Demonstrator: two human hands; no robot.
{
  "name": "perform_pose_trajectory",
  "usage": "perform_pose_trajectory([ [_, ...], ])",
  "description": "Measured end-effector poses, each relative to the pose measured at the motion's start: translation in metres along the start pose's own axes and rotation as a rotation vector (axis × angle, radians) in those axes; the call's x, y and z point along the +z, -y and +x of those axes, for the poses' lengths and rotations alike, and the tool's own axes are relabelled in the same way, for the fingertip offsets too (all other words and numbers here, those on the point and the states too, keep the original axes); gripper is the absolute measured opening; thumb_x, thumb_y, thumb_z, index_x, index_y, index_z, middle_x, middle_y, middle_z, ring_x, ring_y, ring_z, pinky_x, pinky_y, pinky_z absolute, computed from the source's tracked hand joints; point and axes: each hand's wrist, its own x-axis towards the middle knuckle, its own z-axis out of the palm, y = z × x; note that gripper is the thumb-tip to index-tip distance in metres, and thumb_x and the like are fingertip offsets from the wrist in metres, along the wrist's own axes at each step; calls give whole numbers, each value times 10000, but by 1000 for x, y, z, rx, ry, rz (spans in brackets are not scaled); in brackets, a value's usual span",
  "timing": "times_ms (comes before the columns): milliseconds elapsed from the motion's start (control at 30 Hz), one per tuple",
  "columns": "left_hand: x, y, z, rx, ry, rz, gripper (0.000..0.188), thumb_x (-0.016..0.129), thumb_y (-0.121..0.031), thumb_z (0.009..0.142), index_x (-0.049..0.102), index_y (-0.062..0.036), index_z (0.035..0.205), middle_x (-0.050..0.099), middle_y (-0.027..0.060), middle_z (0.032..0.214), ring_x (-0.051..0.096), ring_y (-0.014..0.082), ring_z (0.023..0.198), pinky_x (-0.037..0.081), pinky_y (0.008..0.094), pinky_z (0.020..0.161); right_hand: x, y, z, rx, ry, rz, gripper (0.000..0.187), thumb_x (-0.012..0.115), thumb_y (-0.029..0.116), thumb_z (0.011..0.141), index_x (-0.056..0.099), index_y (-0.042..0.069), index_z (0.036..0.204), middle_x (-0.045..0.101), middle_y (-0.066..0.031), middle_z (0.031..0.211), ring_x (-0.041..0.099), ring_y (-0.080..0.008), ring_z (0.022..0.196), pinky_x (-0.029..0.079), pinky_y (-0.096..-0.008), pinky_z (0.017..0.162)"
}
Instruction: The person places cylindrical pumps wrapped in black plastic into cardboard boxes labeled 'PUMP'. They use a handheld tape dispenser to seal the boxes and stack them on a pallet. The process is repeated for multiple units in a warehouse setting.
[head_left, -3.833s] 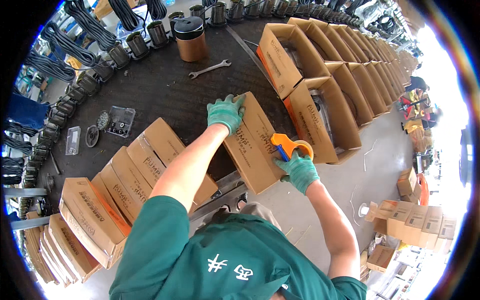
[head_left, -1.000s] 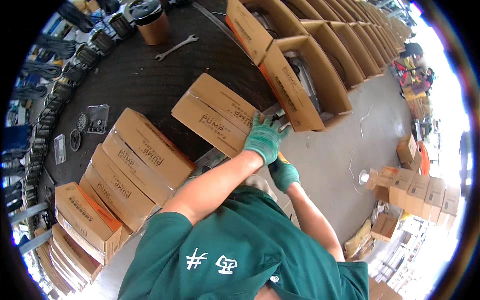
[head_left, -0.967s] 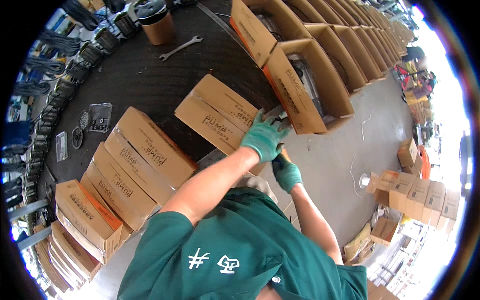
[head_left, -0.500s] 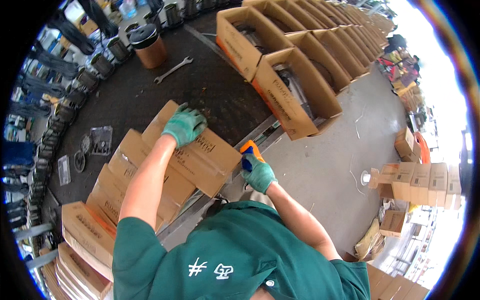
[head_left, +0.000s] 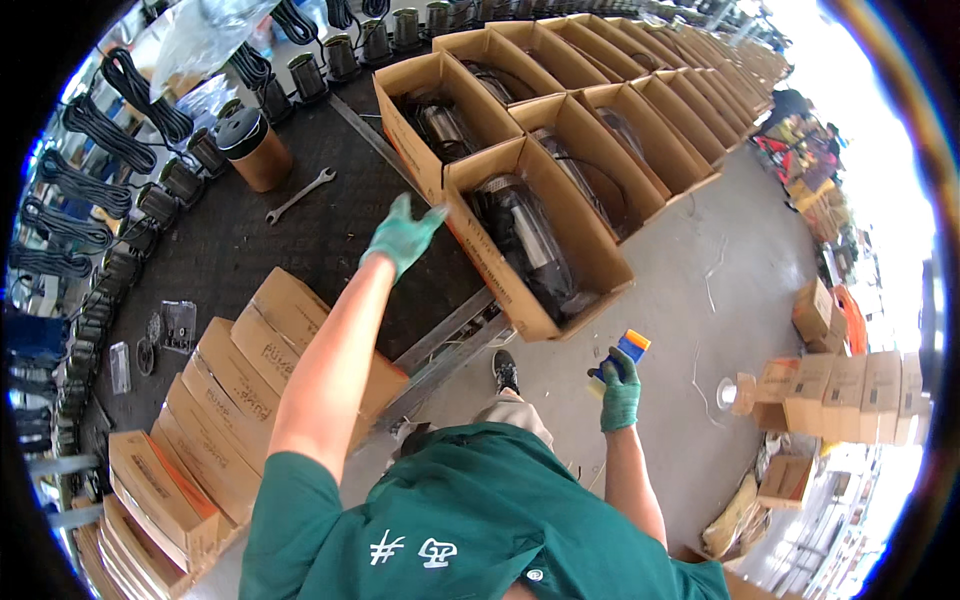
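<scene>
My left hand (head_left: 402, 238), in a green glove, hangs over the dark bench with its fingers spread. It holds nothing, and its fingertips are close to the nearest open carton (head_left: 497, 272). Inside that carton lies a silver and black cylindrical machine (head_left: 535, 235) wrapped in clear plastic. Out to the right, above the floor, my gloved right hand (head_left: 621, 398) grips a blue and orange tape dispenser (head_left: 625, 352). Closed cartons (head_left: 232, 385) stand side by side in a row left of my body, partly covered by my left forearm.
More open cartons (head_left: 655, 110) stretch away in rows to the far right. On the bench (head_left: 330, 235) lie a wrench (head_left: 300, 196), a copper-coloured cylinder (head_left: 262, 165) and small parts in clear trays (head_left: 178, 325). Coiled black cables (head_left: 130, 85) line the left edge. Stacked cartons (head_left: 840, 390) stand at right.
My left hand has left the top of a closed carton and moved toward the open ones. The right hand has swung away to the right with the tape dispenser. The whole view has shifted.
</scene>
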Motion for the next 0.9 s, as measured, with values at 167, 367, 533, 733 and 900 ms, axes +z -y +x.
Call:
perform_pose_trajectory([
  [167, 70, -70, 68, -326, 25, -53, 730, 666, -339, 975, 404, -38, 1586, 543, 271, 1514, 600, 392, 1329, 516, 449, 1080, 15, -22, 105, 126, 180, 72, 473, 692, -28, 957, 605, 48, 1416, 663, -96, 1183, 711, -205, 914, 636, -356, 786],
  [367, 76, 23, 26, -221, -22, -243, 607, 522, -30, 934, 455, -17, 1538, 663, 214, 1348, 640, 344, 1266, 499, 405, 1057, 10, -34, 165, 197, 372, 164, 541, 693, 2, 980, 542, 48, 1498, 658, -50, 1328, 663, -168, 1156, 557, -306, 991],
  [533, 86, -1, -109, -401, -270, -742, 692, 477, 133, 891, 427, -41, 1559, 559, 112, 1463, 561, 224, 1303, 403, 336, 1178, 3, -6, 172, 234, 476, 15, 502, 691, 31, 1000, 560, 35, 1485, 670, -60, 1299, 653, -165, 1143, 552, -309, 973],
  [733, 29, 31, -146, -540, -452, -496, 722, 518, 46, 955, 340, -159, 1623, 630, 112, 1298, 678, 255, 1035, 646, 427, 736, 49, 33, 111, 153, 796, -343, 523, 737, 49, 965, 565, 11, 1457, 707, -125, 1207, 663, -197, 1097, 539, -341, 981],
  [900, -40, 15, -122, -487, -491, 356, 775, 628, -71, 956, 315, -210, 1651, 608, 190, 1385, 695, 335, 1050, 621, 443, 849, 83, 59, 93, 165, 927, -292, 530, 694, 17, 980, 559, 88, 1488, 672, -84, 1204, 650, -196, 1055, 544, -335, 955],
])
